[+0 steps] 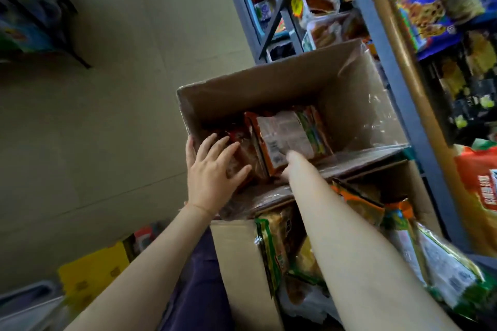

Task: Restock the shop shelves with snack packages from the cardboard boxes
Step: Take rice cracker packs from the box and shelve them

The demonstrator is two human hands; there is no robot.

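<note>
Left hand (212, 172), fingers spread, rests on red snack packs (236, 148) inside the cardboard box (269, 88). Right hand (289, 160) reaches beside them (its grip hidden, cannot tell).

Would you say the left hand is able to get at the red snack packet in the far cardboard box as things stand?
Probably yes: the left hand already lies with spread fingers on the red snack packet, and the cardboard box is open on top.
</note>
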